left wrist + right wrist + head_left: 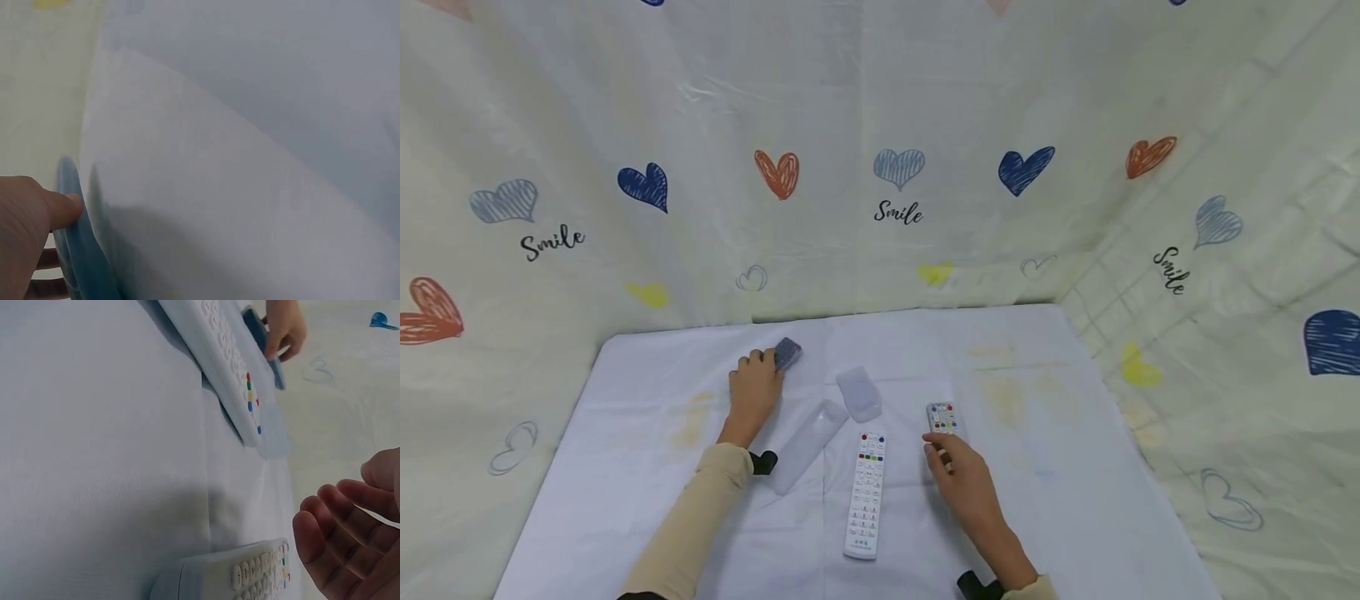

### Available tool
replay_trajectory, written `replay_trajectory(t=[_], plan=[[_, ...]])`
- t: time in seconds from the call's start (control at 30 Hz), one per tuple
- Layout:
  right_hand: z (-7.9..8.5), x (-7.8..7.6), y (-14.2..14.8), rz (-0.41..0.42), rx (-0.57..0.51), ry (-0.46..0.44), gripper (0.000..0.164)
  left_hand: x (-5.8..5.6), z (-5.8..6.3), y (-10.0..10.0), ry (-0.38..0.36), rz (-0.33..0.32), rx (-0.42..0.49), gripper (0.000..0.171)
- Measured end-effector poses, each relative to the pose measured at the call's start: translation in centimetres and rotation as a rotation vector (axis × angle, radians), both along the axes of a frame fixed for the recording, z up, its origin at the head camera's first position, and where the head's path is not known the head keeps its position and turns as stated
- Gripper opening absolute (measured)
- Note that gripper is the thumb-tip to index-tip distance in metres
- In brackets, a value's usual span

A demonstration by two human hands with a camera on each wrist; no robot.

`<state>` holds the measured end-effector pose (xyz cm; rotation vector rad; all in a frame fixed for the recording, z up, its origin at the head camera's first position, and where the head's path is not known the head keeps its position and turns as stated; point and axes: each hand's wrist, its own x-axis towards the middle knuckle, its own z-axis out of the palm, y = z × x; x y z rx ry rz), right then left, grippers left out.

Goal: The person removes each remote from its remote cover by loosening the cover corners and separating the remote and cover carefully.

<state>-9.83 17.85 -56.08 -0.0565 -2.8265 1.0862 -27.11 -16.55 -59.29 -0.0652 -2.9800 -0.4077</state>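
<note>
At the back left of the table, my left hand (756, 388) grips a dark blue-grey flat, slim item (787, 353). The left wrist view has my thumb pressed on one face of this bluish item (84, 244), fingers behind it. My right hand (966, 483) hovers at a small white remote control (942, 415), fingers loosely bent and holding nothing. In the right wrist view that remote (234, 575) lies beside the fingertips. A longer white remote control (865, 496) lies face up between the hands.
A long translucent plastic sleeve (808, 446) lies right of my left forearm. Near it is a shorter translucent piece (859, 394). A white cloth covers the table (1075, 500), and a curtain printed with hearts (820, 83) hangs behind and at the sides.
</note>
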Motion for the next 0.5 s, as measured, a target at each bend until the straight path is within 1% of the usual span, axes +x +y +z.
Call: replay_trajectory(t=[0.07,0.17,0.3,0.4,0.5], plan=[[0.1,0.1,-0.4,0.009,-0.001,0.001,0.021,0.4,0.4,-0.1,0.01,0.017,0.076,0.047],[0.3,0.2,-1.0,0.025,-0.033,0.008,0.02,1.2,1.2,0.2,0.036,0.041,0.202,0.047],[0.1,0.4,-1.9,0.047,-0.065,-0.002,0.019,2.5,2.5,0.8,0.062,0.055,0.339,0.048],[0.0,0.5,-2.5,0.068,-0.07,-0.007,0.019,3.4,3.1,1.4,0.051,0.064,0.476,0.047],[0.1,0.6,-3.1,0.094,-0.109,-0.008,0.019,4.3,3.6,1.8,0.015,0.072,0.644,0.047]])
